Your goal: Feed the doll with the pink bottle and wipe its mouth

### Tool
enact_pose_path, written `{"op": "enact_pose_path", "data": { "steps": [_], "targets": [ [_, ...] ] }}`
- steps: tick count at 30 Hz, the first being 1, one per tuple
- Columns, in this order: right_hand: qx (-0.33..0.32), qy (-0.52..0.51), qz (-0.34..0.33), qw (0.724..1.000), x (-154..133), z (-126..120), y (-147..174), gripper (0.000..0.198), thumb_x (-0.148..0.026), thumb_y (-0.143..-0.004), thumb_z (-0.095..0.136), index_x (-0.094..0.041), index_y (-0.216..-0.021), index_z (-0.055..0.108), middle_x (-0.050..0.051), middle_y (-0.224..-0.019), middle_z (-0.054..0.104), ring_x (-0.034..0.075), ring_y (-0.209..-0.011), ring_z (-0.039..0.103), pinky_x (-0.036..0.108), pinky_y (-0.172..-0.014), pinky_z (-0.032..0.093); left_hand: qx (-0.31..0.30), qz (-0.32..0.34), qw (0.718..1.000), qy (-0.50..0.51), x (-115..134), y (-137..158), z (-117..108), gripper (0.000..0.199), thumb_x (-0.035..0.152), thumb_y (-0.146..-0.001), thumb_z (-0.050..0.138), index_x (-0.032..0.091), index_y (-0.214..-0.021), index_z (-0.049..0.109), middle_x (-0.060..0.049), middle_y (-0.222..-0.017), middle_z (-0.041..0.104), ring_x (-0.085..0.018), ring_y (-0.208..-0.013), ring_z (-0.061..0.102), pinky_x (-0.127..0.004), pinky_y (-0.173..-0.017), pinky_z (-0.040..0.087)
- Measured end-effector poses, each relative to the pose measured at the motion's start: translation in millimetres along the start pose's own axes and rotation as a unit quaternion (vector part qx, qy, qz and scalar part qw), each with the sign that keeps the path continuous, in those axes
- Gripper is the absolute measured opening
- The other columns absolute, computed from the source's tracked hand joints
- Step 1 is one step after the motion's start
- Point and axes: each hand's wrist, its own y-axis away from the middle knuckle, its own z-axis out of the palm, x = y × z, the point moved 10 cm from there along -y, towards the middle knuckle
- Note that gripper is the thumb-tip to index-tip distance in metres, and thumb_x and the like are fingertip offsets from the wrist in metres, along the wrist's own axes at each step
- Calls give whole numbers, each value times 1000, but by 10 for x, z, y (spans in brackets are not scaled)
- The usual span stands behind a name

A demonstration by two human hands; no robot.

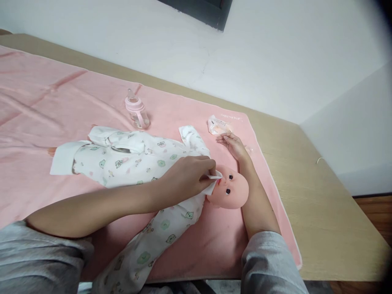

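A baby doll [235, 192] lies on its back in a white patterned sleepsuit [165, 153], its bald head toward the right. My left hand [191, 173] pinches a folded white tissue [216, 176] and holds it at the doll's mouth. Beyond the doll's head, my right hand [232, 143] rests on the blanket with its fingers stretched out and nothing gripped. Its fingertips are at the near edge of a small clear plastic packet [218, 125], and I cannot tell if they touch it. The right forearm lies close along the top of the doll's head.
A pink blanket [171, 106] covers much of the wooden table [309, 204]. A baby bottle [136, 111] with pink collar and handles stands behind the doll's legs. A small clear piece [250, 149] lies right of my right hand. The white wall [260, 61] borders the far table edge.
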Motion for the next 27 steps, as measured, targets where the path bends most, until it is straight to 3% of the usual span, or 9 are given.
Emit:
{"op": "enact_pose_path", "data": {
  "steps": [13, 18, 22, 27],
  "targets": [
    [4, 5, 1, 1000, 4, -4, 4, 28, -42, -70, 80, -23, -89, 70, 4, -90, 73, 18, -91, 68, 40, -102, 50, 7, 39, 998, -51, 1, -34, 12, 5, 16, -86, 63, 14, -81, 64, 1, -78, 64, -14, -72, 57, -26, -63, 40],
    [-2, 1, -6, 1000, -5, 5, 14, 23, -38, -73, 77, -22, -89, 71, 4, -92, 73, 18, -90, 69, 39, -101, 50, -26, 66, 997, -24, 64, -44, -12, 12, 14, -88, 60, 16, -86, 72, -1, -81, 68, -16, -79, 59, -28, -71, 42],
    [-1, 4, -6, 1000, -5, 3, 15, 23, -38, -74, 77, -23, -89, 71, 4, -93, 74, 18, -91, 69, 39, -102, 49, -13, 69, 997, 18, 73, -55, -68, 27, 2, -81, 56, 17, -93, 75, 1, -88, 71, -15, -82, 62, -26, -74, 44],
    [-6, 8, -6, 1000, -4, 10, 16, 23, -39, -74, 76, -23, -90, 70, 4, -94, 73, 18, -90, 68, 39, -102, 49, -18, 72, 997, 31, 24, -73, -10, 33, 1, -81, 55, 20, -97, 76, 2, -90, 72, -13, -82, 64, -27, -76, 45]
  ]
}}
